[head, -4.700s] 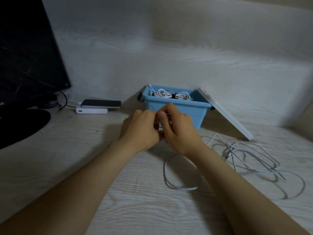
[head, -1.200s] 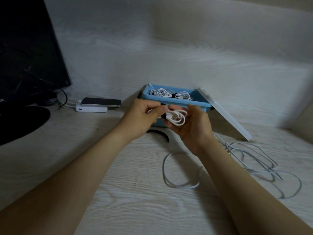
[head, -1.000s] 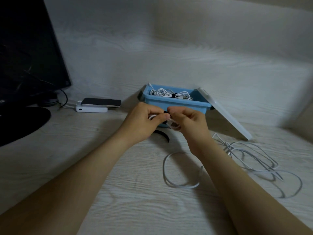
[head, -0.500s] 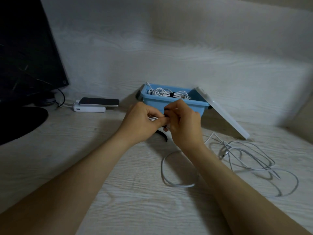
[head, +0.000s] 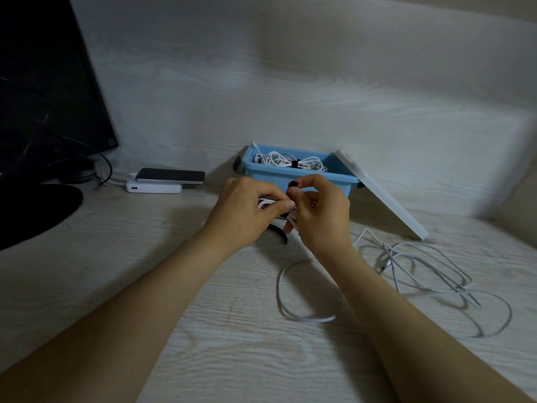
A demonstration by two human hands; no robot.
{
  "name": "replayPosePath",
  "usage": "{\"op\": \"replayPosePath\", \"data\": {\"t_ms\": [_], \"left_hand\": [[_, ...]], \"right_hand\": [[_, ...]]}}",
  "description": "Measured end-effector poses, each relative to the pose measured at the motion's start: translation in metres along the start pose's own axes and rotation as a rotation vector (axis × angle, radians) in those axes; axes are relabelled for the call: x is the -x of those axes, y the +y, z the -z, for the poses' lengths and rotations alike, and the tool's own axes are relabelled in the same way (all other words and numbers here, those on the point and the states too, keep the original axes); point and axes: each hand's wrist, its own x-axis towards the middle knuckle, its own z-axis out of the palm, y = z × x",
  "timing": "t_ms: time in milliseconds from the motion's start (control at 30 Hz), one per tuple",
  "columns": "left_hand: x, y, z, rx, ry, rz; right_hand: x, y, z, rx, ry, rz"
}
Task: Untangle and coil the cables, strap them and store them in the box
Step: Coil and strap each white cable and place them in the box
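My left hand (head: 247, 210) grips a small coil of white cable (head: 266, 203) just in front of the blue box (head: 273, 177). My right hand (head: 319, 213) pinches the end of a black strap (head: 293, 185) above that coil. Most of the coil is hidden between the two hands. A strapped white cable bundle (head: 293, 163) lies inside the box. A second black strap (head: 279, 232) lies on the table under my hands. Loose white cable (head: 421, 266) sprawls in tangled loops at the right, and one loop (head: 290, 303) lies below my right wrist.
The box's white lid (head: 380, 196) leans against its right side. A phone (head: 171, 175) lies on a white power bank (head: 154, 188) at the left. A black monitor (head: 49, 82) with its round base (head: 32, 213) fills the far left. A wall stands right behind the box.
The right hand, which cradled the coil open-palmed a second ago, has turned over and now pinches the black strap's end above the coil. The left hand keeps its grip.
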Motion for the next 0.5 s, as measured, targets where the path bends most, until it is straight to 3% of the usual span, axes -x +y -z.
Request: {"op": "replayPosePath", "data": {"t_ms": [233, 500], "left_hand": [[-0.001, -0.004, 0.000, -0.036, -0.137, 0.042], [0.000, -0.005, -0.008, -0.082, -0.162, 0.078]], "right_hand": [[-0.003, 0.005, 0.001, 0.020, 0.064, -0.034], [-0.006, 0.012, -0.001, 0.264, 0.118, 0.124]]}}
